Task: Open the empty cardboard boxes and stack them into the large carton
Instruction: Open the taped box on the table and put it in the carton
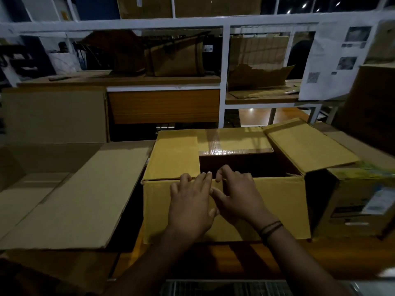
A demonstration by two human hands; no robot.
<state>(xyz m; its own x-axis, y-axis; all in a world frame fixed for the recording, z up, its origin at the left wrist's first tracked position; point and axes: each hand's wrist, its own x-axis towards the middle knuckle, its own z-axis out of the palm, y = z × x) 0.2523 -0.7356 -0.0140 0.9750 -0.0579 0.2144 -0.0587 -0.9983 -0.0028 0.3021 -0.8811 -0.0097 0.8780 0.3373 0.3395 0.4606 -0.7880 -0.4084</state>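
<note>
Yellow cardboard box [277, 206]: centre of view on the wooden table [245, 259], upright, top partly open, inside dark.
Left flap [174, 154]: folded in flat over the opening.
Far flap [252, 139]: folded in, with a strip of clear tape [213, 142] across it.
Right flap [307, 146]: swung outward, tilted up.
Left hand [190, 204]: flat on the box's front wall, fingers straight, tips at the top edge where the left flap meets it; gripping nothing.
Right hand [237, 195]: just beside the left hand and touching it, fingers hooked over the front rim into the opening, thumb out on the front wall; it grips the rim.
Wrist bands [270, 227]: dark, on the right wrist.
Large carton [85, 189]: left of the yellow box, close beside it, open with flaps spread wide, plain brown.
Printed box [352, 201]: right of the yellow box, labels on its side, text too blurred to read.
White shelf frame [223, 67]: behind the table, with cardboard pieces and bags on it.
Paper sheet [333, 60]: hangs on the frame at right, with photos and a QR code.
</note>
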